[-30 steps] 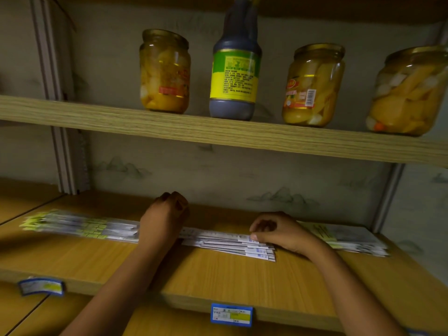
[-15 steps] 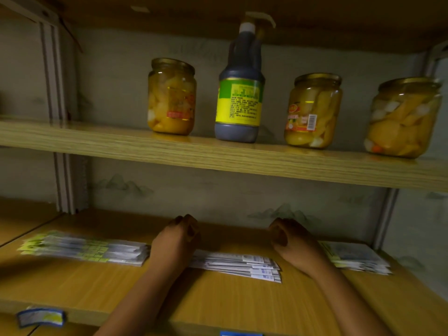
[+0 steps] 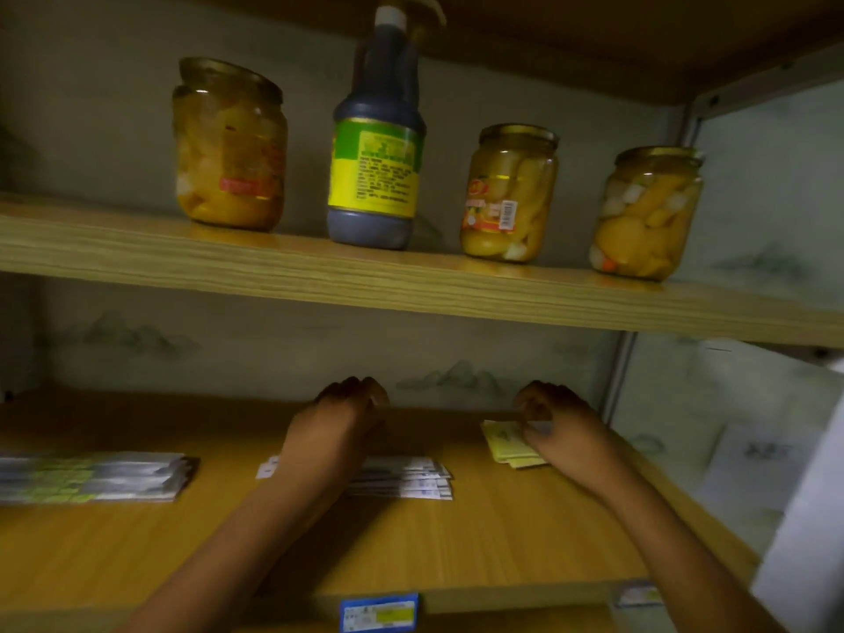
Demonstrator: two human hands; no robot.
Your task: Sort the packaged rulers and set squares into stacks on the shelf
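The left hand [image 3: 335, 431] is over the middle of the lower shelf [image 3: 502, 541], its fingers [image 3: 351, 388] curled downward toward the back of the shelf; the camera sees only the back of the hand, so I cannot tell whether they grasp anything. The right hand [image 3: 559, 427] has its fingers [image 3: 532, 411] bent and pinching the near top edge of the yellow-green packets [image 3: 504, 443], which lie flat under and just left of that hand.

Beneath the left wrist lies the middle stack of packaged rulers [image 3: 411, 477]: thin, flat, clear-wrapped strips with white ends carrying small blue printing. Their long axis runs left to right, roughly parallel with the shelf's front edge, and the right-hand ends fan out slightly, each layer stepped a little from the next. The left end pokes out as a white tab on the other side of the forearm.

Well apart to the left sits the left stack [image 3: 91, 477], also flat, silvery wrapping with yellow-green patches, long axis again left to right, its right end squared off and facing the middle stack. It is blurred, so print cannot be read.

The yellow-green packets by the right hand are shorter and broader, tilted a little so the near corner points toward the shelf's front.

On the shelf's front lip are a blue price tag [image 3: 379, 612] and another tag [image 3: 639, 593] further right. The upper shelf [image 3: 319, 276] carries three fruit jars [image 3: 230, 148] and a dark bottle [image 3: 374, 157] with a green-yellow label.
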